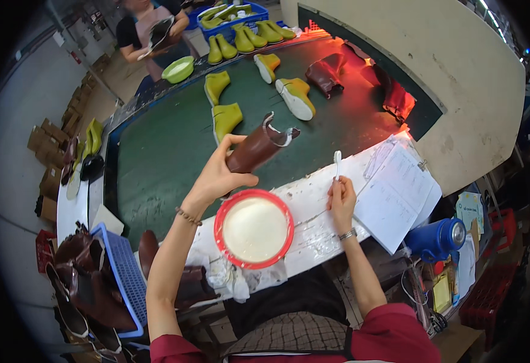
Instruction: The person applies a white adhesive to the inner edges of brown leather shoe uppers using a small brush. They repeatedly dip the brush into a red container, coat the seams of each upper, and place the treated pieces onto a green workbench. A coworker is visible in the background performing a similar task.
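Observation:
My left hand (213, 175) is closed round a brown leather boot upper (254, 150), tilted above the belt with its ragged, white-edged end pointing away to the right. Pinched upright in my right hand (342, 202) is a small white brush (337, 160) shaped like a toothbrush, its bristle head at the top. Between my forearms a round bowl with a red rim (254, 193) holds creamy white liquid (253, 230). It stands on a white, stained ledge (316, 233). The brush and the boot upper are well apart.
On the green conveyor belt (162, 157) lie several yellow-green shoe lasts (225, 119) and brown boot uppers (326, 74), some in red light by the beige hood (458, 91). Papers (392, 199) and a blue thermos (437, 237) sit right; a blue basket (119, 272) left. A person (150, 36) works opposite.

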### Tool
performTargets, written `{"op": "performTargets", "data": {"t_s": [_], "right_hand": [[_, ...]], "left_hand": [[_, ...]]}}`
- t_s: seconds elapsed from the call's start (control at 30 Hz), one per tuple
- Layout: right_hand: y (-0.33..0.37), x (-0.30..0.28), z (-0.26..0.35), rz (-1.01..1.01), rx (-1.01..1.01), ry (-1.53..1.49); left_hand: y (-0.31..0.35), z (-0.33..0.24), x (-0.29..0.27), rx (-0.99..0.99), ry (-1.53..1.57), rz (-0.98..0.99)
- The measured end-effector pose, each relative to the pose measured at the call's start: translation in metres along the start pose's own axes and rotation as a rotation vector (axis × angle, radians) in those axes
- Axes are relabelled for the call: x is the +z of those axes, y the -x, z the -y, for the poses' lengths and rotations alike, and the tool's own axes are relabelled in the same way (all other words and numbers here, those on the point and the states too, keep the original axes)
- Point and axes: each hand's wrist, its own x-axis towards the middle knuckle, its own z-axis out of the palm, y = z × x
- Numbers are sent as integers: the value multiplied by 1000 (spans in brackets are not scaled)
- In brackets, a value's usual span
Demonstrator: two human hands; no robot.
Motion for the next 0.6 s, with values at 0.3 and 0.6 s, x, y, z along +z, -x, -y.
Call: {"op": "performTargets", "data": {"t_s": [0.3, 0.6], "right_hand": [[1, 1, 11, -111, 64, -168], [0, 1, 17, -86, 86, -139]], "left_hand": [[-122, 5, 74, 241, -385, -89], [-156, 0, 119, 431, -467, -104]]}}
